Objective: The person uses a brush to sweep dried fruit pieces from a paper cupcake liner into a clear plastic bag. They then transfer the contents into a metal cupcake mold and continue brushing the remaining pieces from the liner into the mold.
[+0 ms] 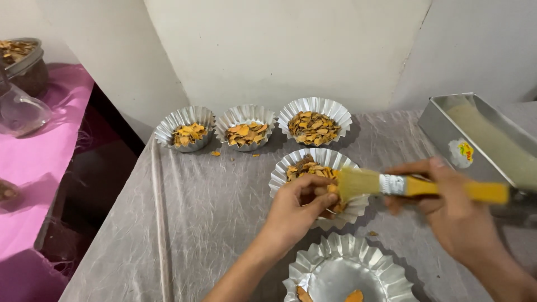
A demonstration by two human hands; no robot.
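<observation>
My left hand (pixel 296 210) reaches into a fluted foil cup (pixel 288 176) filled with orange and brown flakes, fingertips pinched on the flakes inside. My right hand (pixel 456 215) grips a yellow-handled pastry brush (pixel 408 185), whose pale bristles hover over that same cup. Near the front edge sits a nearly bare foil cup (pixel 347 274) with two orange flakes in it. Three filled foil cups stand in a row at the back: left (pixel 184 130), middle (pixel 245 128) and right (pixel 316 122).
A rectangular metal tin (pixel 447 131) with pale liquid stands at the right. The grey cloth-covered table (pixel 196 212) has a few loose flakes on it. At far left, a pink surface (pixel 39 151) carries a glass jar (pixel 22 67) of flakes.
</observation>
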